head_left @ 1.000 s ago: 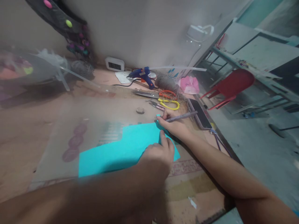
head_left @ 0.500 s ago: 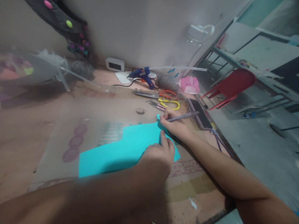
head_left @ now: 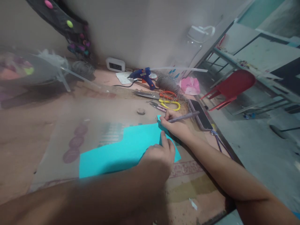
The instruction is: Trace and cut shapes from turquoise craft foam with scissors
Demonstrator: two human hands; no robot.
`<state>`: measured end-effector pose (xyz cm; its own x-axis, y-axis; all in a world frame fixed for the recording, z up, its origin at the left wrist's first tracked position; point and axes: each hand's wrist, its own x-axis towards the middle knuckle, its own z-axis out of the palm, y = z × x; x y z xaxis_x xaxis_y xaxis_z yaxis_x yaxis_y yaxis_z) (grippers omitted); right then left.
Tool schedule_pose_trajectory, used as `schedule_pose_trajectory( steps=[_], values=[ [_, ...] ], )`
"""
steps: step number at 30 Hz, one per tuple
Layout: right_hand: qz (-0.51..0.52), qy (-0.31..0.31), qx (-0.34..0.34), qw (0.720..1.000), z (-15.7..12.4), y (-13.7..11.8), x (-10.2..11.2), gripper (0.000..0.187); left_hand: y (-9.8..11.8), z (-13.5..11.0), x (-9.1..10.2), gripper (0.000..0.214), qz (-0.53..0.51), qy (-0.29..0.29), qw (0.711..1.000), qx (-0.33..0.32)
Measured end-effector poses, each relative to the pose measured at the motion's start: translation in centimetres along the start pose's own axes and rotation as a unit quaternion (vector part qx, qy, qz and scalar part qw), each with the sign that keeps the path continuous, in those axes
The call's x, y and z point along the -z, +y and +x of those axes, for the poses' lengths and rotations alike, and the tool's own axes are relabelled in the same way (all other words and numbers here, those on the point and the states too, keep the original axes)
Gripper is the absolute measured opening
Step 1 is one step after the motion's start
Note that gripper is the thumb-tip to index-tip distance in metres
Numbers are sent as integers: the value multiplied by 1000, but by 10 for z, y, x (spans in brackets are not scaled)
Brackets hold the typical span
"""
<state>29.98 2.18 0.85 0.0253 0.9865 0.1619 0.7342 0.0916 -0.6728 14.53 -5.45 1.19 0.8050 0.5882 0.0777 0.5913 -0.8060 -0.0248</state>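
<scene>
Along the back of the worktop (head_left: 25, 125) sit a white digital clock (head_left: 115, 65), a blue glue gun (head_left: 142, 75) with a black cord, and a ball of grey yarn (head_left: 166, 82) beside a pink bag (head_left: 190, 86). A clear bottle (head_left: 187, 53) with a white lid stands behind. Nearer lie scissors (head_left: 148, 95) with orange and yellow handles, a small round disc (head_left: 141, 111) and a phone (head_left: 201, 115). Past the edge, a red chair (head_left: 236, 87) stands on the floor (head_left: 262, 150).

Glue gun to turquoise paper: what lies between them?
In the head view: scissors, snips and a small round object lie between the glue gun and the turquoise paper.
</scene>
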Motion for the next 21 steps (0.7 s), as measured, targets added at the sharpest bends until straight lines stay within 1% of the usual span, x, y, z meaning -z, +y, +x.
schedule_pose_trajectory(
  steps=[7,12,21],
  values=[
    [-3,8,12,1000,2,4,-1,28,1,-1,-3,44,6,14,1000,2],
    [1,8,23,1000,2,9,-1,28,0,0,0,45,12,6,1000,-3],
    [25,5,24,999,-1,4,1,29,1,1,-1,45,13,11,1000,4]
  ],
)
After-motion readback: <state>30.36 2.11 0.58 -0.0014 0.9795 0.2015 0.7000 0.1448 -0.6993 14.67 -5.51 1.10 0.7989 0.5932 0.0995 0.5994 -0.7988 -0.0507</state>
